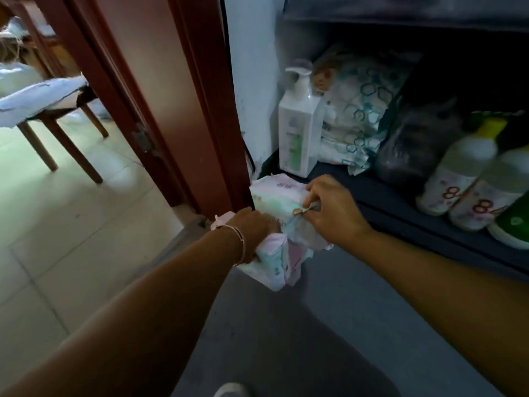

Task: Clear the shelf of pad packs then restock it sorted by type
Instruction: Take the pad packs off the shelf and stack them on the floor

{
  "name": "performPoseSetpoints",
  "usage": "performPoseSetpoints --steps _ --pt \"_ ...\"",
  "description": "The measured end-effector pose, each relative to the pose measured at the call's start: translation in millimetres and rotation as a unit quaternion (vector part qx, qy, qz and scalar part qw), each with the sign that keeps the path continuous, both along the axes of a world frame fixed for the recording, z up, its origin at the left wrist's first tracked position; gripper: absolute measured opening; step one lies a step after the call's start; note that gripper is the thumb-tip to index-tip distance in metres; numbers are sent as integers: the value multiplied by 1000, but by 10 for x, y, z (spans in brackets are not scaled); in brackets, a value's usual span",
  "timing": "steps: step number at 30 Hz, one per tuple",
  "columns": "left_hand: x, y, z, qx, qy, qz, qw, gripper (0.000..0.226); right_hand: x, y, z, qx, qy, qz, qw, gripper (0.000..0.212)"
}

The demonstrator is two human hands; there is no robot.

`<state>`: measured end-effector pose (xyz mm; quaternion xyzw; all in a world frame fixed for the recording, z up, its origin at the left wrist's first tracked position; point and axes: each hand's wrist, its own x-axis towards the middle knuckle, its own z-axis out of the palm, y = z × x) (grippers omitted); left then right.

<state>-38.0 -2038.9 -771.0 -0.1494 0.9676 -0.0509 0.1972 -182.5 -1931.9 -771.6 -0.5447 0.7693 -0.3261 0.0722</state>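
A person's two bare hands work a bundle of pad packs [282,222] at the near left corner of a dark shelf [380,196], just in front of its edge and beside a red-brown door frame [200,110]. The left hand [254,233], a thin bangle [240,245] on its wrist, curls its grip round the lower packs, pink and pale green, from the left. The right hand [335,210] closes on the top pack from the right, thumb and fingers pinching its wrapper; that pack lies tilted, its far end at the shelf's edge. The lower packs hang below the shelf's level, above a grey floor [329,325].

On the shelf, far left, a white pump bottle [297,130] stands upright against the white wall. Just right of it leans a stack of soft white packs [360,110] printed with teal hexagons. A dark plastic bag [415,141] sits further right, then two white bottles [469,173] with red figures on their labels, tilted and blurred, and a green-and-white container [512,224] at the frame's right edge.

Through the doorway at left, a wooden chair [63,133] with pale cloth on its seat stands on light tiles [57,224].
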Motion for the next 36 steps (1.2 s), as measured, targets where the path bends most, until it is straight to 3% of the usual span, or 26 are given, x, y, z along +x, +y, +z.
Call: performPoseSetpoints --steps 6,10,19,26,32,36 --pt "110 -59 -610 4 1 49 999 65 38 -239 -600 4 -24 4 1000 16" --pt "142 29 -975 7 18 106 994 57 29 -171 -947 95 23 32 995 12" --pt "110 56 -1127 85 5 139 987 66 -26 -93 -740 154 77 32 985 35" --pt "-133 75 -472 118 77 102 985 50 -179 110 -179 155 68 22 985 30" --pt "-629 362 523 177 173 67 967 45 -474 538 722 123 75 -7 990 28" --pt "-1061 669 1315 166 240 35 956 39 -743 1006 1455 99 113 -54 987 32"
